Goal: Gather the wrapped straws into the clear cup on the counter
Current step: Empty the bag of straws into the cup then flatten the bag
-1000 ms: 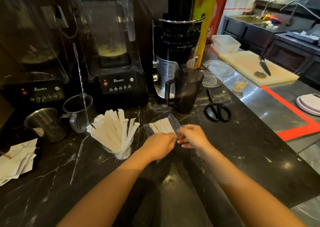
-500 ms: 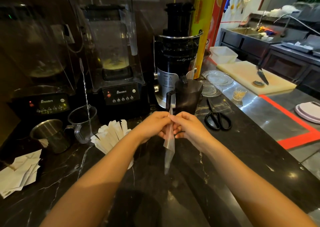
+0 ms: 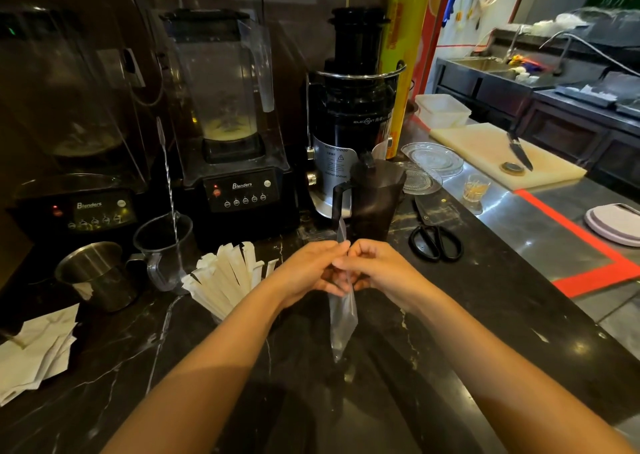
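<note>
A fan of white wrapped straws (image 3: 228, 280) stands in the clear cup on the dark marble counter (image 3: 502, 308), just left of my left forearm; the cup itself is mostly hidden behind that arm. Both hands meet above the counter's middle. My left hand (image 3: 308, 268) and my right hand (image 3: 375, 268) pinch a clear plastic bag (image 3: 341, 318) that hangs down flat between them, its top corner poking up above my fingers. I cannot tell whether any straws are inside it.
Two blenders (image 3: 239, 183) and a black juicer (image 3: 353, 117) line the back. A dark jug (image 3: 374, 200), scissors (image 3: 436, 244), a steel cup (image 3: 97, 273), a glass measuring cup (image 3: 162, 245) and loose napkins (image 3: 34, 349) surround the hands. A cutting board with a knife (image 3: 519, 152) lies far right.
The bag lay low on the counter with white straws showing in it; both hands have raised it so it hangs upright, and no straws show in it now.
</note>
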The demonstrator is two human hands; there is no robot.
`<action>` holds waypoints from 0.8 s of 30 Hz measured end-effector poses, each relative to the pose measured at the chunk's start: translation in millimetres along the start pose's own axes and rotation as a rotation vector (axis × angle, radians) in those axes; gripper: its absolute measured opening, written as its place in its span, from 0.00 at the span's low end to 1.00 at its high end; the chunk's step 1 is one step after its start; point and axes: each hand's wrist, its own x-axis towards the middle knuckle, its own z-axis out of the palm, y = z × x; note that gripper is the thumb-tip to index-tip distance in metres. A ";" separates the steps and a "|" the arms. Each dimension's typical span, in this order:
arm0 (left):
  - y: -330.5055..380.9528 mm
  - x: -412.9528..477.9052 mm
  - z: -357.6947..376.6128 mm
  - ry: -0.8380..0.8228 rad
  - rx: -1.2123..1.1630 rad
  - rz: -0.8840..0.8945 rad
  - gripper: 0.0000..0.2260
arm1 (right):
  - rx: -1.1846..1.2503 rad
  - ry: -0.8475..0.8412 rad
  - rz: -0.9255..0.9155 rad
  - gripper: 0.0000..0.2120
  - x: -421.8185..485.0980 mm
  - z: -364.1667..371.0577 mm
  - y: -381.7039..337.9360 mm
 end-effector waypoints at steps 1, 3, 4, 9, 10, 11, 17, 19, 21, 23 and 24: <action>-0.6 0.0 -0.2 0.001 -0.007 0.001 0.14 | 0.003 0.000 -0.002 0.08 -0.1 0.2 -0.1; -1.8 0.7 -1.1 0.004 -0.015 0.001 0.13 | 0.014 -0.006 -0.001 0.07 0.2 0.2 -0.8; -2.5 1.2 -1.6 0.004 -0.014 0.001 0.13 | 0.017 -0.010 -0.001 0.07 0.5 0.1 -1.0; -4.0 2.6 -4.1 0.010 -0.012 -0.001 0.12 | 0.030 -0.014 -0.004 0.07 1.2 -0.5 -1.6; -3.9 2.7 -4.3 0.010 -0.012 -0.002 0.12 | 0.039 -0.013 -0.003 0.07 1.2 -0.6 -1.8; -3.6 2.7 -4.2 0.011 -0.010 -0.002 0.12 | 0.045 -0.013 -0.002 0.07 1.1 -0.8 -1.9; -1.5 3.6 -4.7 0.019 0.007 -0.016 0.12 | 0.031 -0.018 0.002 0.07 1.8 -1.8 -2.9; 0.5 3.9 -4.8 0.014 0.029 -0.028 0.11 | 0.020 -0.009 0.000 0.08 2.3 -2.0 -3.7; 2.5 4.9 -4.5 0.007 0.065 -0.036 0.09 | 0.007 -0.002 -0.005 0.09 3.1 -1.8 -4.4; 4.0 5.7 -4.1 0.001 0.089 -0.045 0.08 | -0.017 0.005 -0.008 0.09 3.5 -1.4 -5.1; 4.7 5.9 -4.0 0.002 0.095 -0.053 0.07 | -0.035 0.011 -0.008 0.09 3.8 -1.3 -5.2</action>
